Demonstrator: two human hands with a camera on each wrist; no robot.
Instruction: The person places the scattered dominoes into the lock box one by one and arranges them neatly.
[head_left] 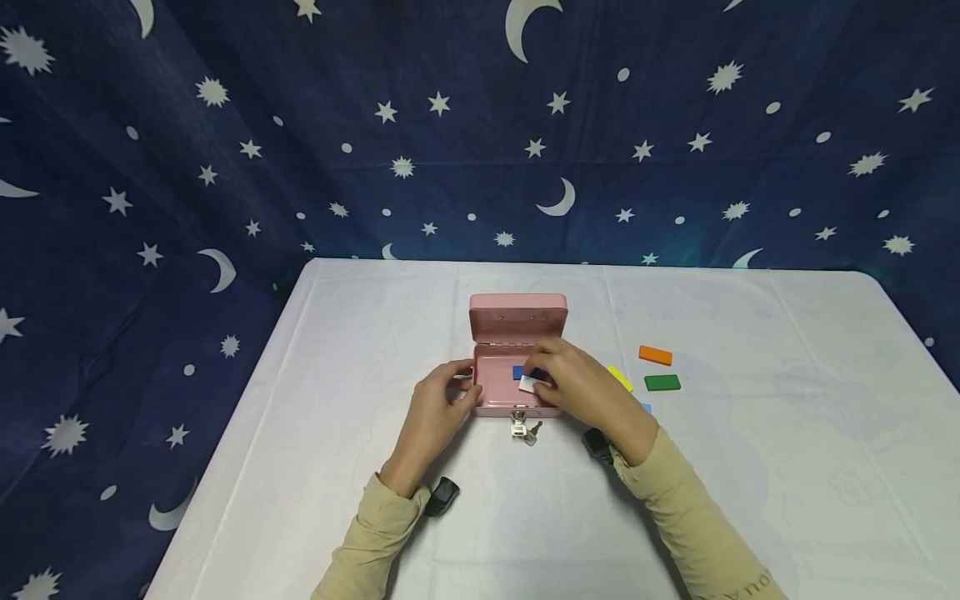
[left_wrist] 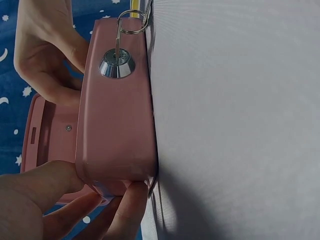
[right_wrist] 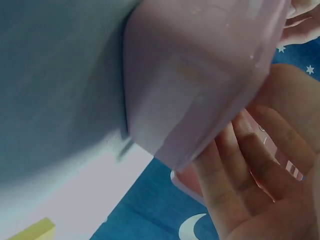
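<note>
We see left hand (head_left: 441,398) gripping pink box (head_left: 495,385) at left edge, right hand (head_left: 581,385) pinching white block (head_left: 527,384); probably light, stiff: pinch ends.

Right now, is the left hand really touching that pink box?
Touching: the left wrist view shows the left hand's thumb and fingers against one end of the pink box.

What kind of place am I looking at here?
Probably an indoor tabletop filming setup, though the room itself is hidden: a white-covered table, a dark blue moon-and-star backdrop behind it, and small items such as an open pink box.
</note>
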